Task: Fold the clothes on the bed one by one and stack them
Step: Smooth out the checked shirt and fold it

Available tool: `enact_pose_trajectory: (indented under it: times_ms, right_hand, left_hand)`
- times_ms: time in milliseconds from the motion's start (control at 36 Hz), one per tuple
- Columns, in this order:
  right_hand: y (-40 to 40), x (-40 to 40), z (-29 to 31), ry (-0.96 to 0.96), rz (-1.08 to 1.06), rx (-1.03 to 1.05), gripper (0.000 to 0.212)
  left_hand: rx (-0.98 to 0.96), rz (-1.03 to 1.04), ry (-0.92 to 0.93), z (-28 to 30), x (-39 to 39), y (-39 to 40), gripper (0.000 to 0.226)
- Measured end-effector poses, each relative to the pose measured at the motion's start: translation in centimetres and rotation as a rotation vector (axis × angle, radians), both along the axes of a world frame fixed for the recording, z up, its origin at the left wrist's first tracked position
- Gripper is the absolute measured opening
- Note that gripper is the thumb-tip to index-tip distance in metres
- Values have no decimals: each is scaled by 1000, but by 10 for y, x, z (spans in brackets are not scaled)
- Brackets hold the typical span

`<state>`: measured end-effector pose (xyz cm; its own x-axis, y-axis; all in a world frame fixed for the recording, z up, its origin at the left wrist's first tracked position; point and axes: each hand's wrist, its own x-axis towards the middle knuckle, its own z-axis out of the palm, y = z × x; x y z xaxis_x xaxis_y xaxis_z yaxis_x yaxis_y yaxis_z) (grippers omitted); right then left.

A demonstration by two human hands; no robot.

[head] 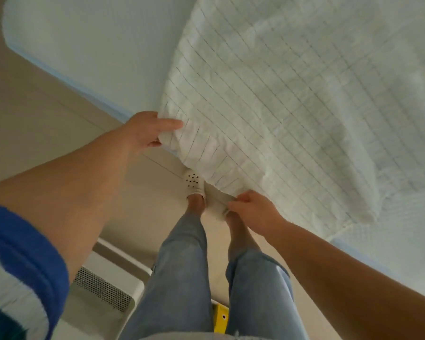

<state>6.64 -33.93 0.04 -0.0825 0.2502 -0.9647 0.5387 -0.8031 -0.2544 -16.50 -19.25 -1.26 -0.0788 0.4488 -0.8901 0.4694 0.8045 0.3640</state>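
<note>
floor [47, 133]: beige, smooth, left and near | white unit with perforated grille [103, 289]: on the floor, near left | yellow object [220, 317]: small, near, between the legs, partly hidden | white perforated shoes [193, 182]: on the floor | light blue jeans [182, 278]: cropped at the ankle

Left hand [145, 133] takes its grip on the near-left corner of the garment [268, 114]; right hand [253, 208] takes its grip on the same hem, to the right and nearer the body. Beyond both grips the garment lies spread on the bed [84, 40], hem hanging off the bed edge. Below the grips: the floor [47, 114] and two shoes [193, 180]. A perforated unit [103, 290] stands on the floor behind the left grip.
</note>
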Motion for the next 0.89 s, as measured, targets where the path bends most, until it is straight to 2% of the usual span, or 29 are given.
enact_pose_trajectory:
  times_ms: [56, 111, 194, 278, 361, 417, 500, 583, 667, 750, 833, 889]
  right_hand:
    - [-2, -8, -6, -40, -267, -149, 50]
    - [-4, -16, -9, -88, -601, -192, 56]
    - [-9, -27, -11, -177, -899, -90, 39]
    - [-14, -35, -8, -215, -1065, -43, 31]
    - [-10, -40, -6, -79, -1388, -143, 15]
    - [-5, -42, -8, 23, -1537, -203, 17]
    - [0, -48, -11, 77, -1617, -234, 32]
    - [-3, -56, -13, 128, -1630, -234, 23]
    - [-12, -62, -17, 100, -1621, -249, 15]
    - [-25, -64, -23, 32, -1556, -307, 23]
    - [-42, -62, -26, -3, -1414, -363, 23]
    - [-49, -56, -30, -39, -1370, -365, 21]
  left_hand:
    - [62, 19, -11, 0, -12, -5, 32]
    - [126, 72, -21, -1, -20, -7, 27]
    - [163, 70, -60, 1, -24, -8, 16]
    - [77, 11, -161, -2, -27, -12, 21]
    - [-7, -75, -192, -8, -33, -18, 22]
    - [-32, -65, -210, -13, -38, -22, 22]
    - [-4, 94, -281, -16, -41, -27, 20]
    - [45, 236, -316, -15, -41, -31, 18]
    - [103, 223, -274, -14, -38, -35, 13]
    - [202, 90, -38, -14, -34, -36, 1]
    - [280, -50, 243, -19, -32, -38, 24]
    - [217, -106, 331, -22, -34, -38, 47]
